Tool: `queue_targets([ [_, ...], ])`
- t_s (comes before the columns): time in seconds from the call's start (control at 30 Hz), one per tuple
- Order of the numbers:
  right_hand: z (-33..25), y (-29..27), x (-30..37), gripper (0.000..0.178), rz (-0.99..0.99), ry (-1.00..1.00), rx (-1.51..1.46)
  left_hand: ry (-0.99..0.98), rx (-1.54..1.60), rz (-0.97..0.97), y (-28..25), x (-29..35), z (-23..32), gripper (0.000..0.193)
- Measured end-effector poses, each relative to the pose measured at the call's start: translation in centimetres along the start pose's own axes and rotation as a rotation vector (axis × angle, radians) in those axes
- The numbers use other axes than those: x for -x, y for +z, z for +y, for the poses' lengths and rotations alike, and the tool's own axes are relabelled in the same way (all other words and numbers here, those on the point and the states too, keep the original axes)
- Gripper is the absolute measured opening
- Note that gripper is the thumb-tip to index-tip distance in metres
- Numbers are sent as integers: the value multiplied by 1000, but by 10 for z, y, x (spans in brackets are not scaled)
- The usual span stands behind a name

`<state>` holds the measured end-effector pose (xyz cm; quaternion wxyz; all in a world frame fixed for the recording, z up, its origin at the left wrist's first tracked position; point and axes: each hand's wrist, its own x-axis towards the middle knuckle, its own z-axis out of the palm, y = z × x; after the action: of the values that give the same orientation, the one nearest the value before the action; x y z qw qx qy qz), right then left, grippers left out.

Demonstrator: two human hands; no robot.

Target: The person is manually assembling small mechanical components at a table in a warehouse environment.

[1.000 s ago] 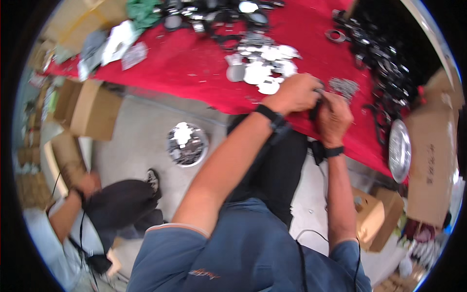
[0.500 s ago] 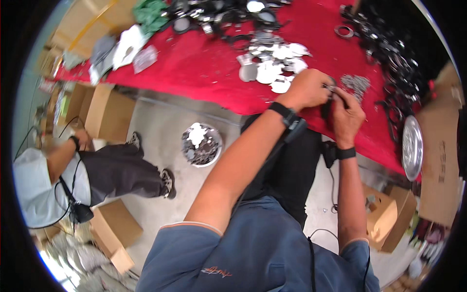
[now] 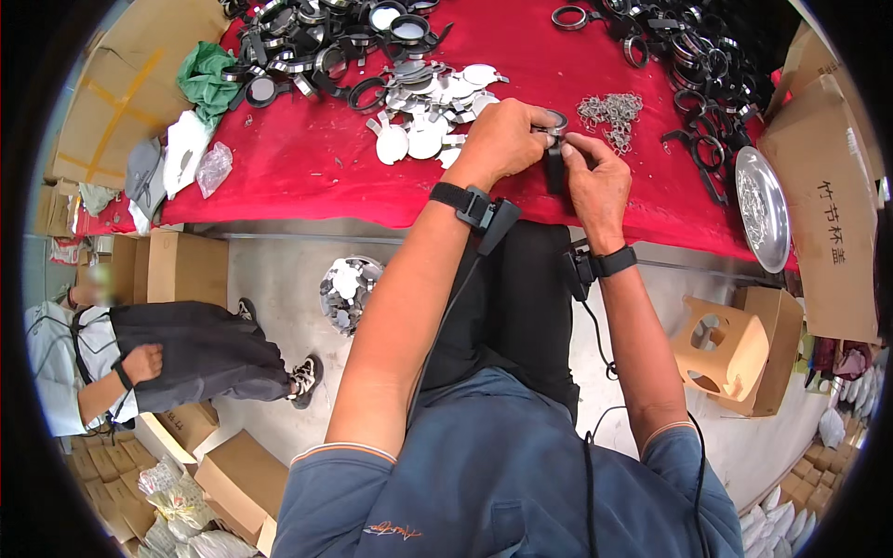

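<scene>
A round black lid [image 3: 556, 118] with a metal rim and a dangling black strap [image 3: 555, 173] is pinched by my left hand [image 3: 507, 141], just above the near edge of the red-covered table. My right hand [image 3: 600, 186] meets it from the right, thumb and fingertips closed at the joint between lid and strap. Whatever small piece those fingertips hold is hidden. Just beyond the right hand lies a small heap of bent metal wire clips [image 3: 611, 119]. Silvery discs with tabs [image 3: 425, 139] are heaped beyond and left of my left hand.
Black strapped lid rings are piled at the far left [image 3: 330, 61] and far right [image 3: 707, 149]. An oval metal tray [image 3: 761, 209] leans by a cardboard box [image 3: 823, 214] at right. Under the table stand a bucket of discs [image 3: 350, 288] and an open carton [image 3: 735, 349]. Another person [image 3: 186, 353] is at left.
The view has shifted, so the table sits differently in the picture. Both hands stay together at the lid, whose strap now hangs plainly between them. The other person's arm has moved.
</scene>
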<state>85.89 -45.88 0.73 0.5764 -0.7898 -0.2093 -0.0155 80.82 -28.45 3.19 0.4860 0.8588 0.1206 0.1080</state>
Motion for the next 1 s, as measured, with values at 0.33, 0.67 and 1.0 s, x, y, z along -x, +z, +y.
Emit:
queue_targets([
  [0.33,2,0,11,24,19,20,37,54,-139,121,13,-3,7,34],
  [0.67,6,-145,-15,25,142,-10,9,150,-198,103,6,-2,-3,30],
  [1.0,101,-390,-110,21,-211,185,895,61,-166,149,19,-5,7,32],
])
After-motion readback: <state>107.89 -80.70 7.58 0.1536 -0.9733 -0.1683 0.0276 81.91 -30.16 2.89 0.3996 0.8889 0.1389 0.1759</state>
